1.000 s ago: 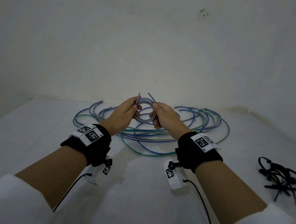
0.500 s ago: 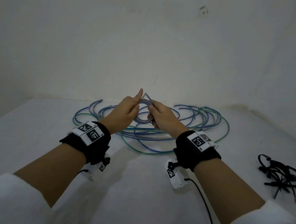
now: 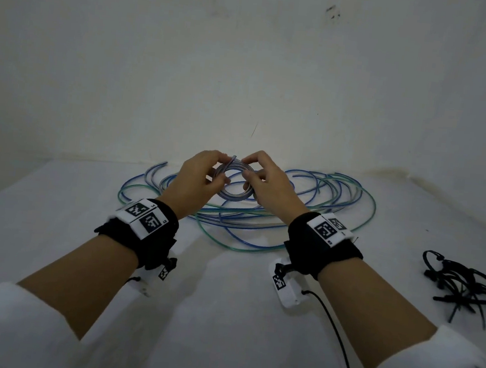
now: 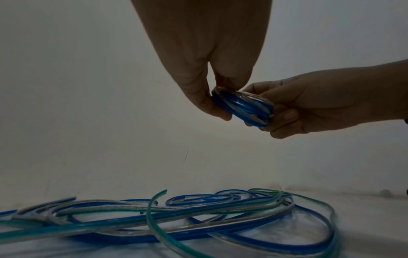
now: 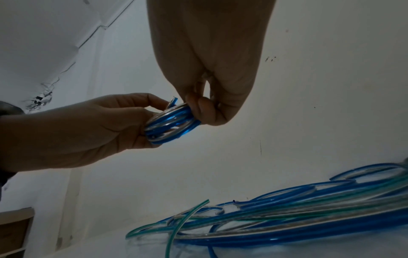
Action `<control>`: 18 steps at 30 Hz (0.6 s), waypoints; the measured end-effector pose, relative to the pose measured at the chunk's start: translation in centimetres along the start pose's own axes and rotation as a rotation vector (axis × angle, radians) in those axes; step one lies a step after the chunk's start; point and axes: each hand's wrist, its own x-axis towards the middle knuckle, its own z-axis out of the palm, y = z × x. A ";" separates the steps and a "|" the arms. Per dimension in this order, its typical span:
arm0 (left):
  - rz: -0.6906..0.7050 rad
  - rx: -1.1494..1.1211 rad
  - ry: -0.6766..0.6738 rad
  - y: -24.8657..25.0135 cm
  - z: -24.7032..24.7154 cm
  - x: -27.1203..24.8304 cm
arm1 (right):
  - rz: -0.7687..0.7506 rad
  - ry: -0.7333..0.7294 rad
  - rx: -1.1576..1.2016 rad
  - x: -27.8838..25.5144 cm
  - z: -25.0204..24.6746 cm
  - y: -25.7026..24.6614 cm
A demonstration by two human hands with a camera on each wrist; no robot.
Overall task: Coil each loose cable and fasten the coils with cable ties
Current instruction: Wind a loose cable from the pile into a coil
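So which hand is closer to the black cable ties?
Right. The right hand grips the coil, with the cable ties on its outer side; the left hand is beyond it.

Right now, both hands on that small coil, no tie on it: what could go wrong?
1. The coil is held only by the left hand and right hand; a free end sticks up, so easing either grip may let it spring open.
2. The cable ties lie off to the right, so fetching one leaves one hand holding.

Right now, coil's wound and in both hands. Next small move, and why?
Probably keep the left hand pinching the coil and send the right hand for a cable tie: no tie binds it, one cable end sticks out, the ties lie to the right.
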 end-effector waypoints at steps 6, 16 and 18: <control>0.167 0.150 -0.044 -0.6 0.5 -0.6 | -0.068 -0.004 -0.061 0.1 -0.3 0.2; 0.121 0.249 -0.168 0.8 0.7 0.3 | 0.012 0.028 0.069 -0.5 -0.5 0.3; 0.033 0.185 -0.178 1.2 1.0 0.2 | -0.001 0.051 0.031 -0.4 -0.7 0.4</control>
